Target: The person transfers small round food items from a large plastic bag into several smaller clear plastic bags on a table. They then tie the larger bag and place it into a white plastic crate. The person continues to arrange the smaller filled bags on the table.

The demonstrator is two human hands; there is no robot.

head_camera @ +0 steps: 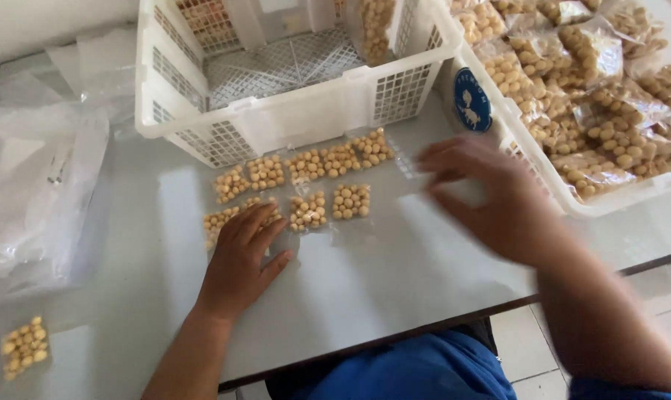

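At the far left lies a heap of empty clear plastic bags (39,185), and near the table's (365,281) front-left corner sits one lone packet of yellow balls (24,347). Right of that, the left hand (240,255) lies flat, fingers spread, pressing on the left end of the near row of small sealed packets (306,185) — two rows lined up just in front of an almost empty white crate (291,118). The packets look light and soft, their film probably slippery, the round pieces inside likely to shift or crush; the flat sealed edges seem the best hold. The right hand (491,196) hovers blurred beside the rows, fingers loosely curled and apart, holding nothing I can make out. Far right, a second white crate (528,159) is piled with filled bags (602,89).
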